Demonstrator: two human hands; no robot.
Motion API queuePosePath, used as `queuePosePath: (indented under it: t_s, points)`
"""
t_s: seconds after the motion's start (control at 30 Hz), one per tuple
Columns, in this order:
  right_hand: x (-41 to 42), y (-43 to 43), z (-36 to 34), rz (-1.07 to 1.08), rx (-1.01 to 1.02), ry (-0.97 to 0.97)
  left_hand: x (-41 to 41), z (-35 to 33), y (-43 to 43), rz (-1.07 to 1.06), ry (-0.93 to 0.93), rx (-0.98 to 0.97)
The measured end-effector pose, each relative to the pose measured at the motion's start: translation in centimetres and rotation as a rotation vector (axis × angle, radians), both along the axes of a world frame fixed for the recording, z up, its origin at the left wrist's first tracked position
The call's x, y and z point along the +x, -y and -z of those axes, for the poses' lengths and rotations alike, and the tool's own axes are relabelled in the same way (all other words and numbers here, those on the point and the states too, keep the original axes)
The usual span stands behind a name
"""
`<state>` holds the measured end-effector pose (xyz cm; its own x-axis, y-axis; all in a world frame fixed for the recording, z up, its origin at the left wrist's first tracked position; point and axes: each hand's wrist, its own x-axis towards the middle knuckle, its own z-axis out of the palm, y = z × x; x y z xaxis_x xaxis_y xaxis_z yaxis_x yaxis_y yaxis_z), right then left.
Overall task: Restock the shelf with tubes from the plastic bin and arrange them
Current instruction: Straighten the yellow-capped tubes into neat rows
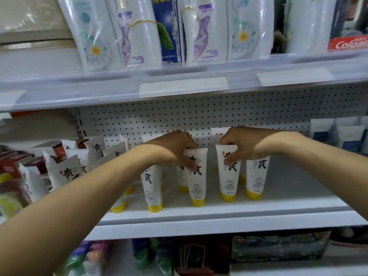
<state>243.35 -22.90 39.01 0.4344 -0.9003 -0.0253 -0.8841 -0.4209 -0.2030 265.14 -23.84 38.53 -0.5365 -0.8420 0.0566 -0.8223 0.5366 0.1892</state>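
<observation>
We are pinching the left tube (196, 177) with our left hand (175, 151) and the right tube (229, 176) with our right hand (246, 144), fingers (190, 165) curling over their tops; both are standing upright on the shelf (278, 213), yellow caps (198, 202) down.

white yellow-capped tubes (196, 176) upright, cap-down, on shelf (219, 216)

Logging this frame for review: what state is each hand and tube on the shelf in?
left hand, grips a tube's top
left-held tube, upright, cap down on the shelf
right hand, pinches a tube's top
right-held tube, upright, cap down
rightmost tube, upright, cap down
far-left tubes, leaning
</observation>
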Motion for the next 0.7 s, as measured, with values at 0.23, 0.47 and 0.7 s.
queuePosePath:
  t_s: [0.23,0.47,0.7]
  points:
    - [-0.2,0.3,0.2,-0.044,-0.004,0.028,-1.0,0.2,0.8,-0.035,-0.04,0.015]
    - [-0.3,0.3,0.1,-0.071,-0.013,0.018,-1.6,0.3,1.0,-0.043,-0.045,0.017]
    - [-0.4,0.6,0.1,-0.071,-0.009,-0.001,-1.9,0.0,0.8,-0.043,-0.047,0.033]
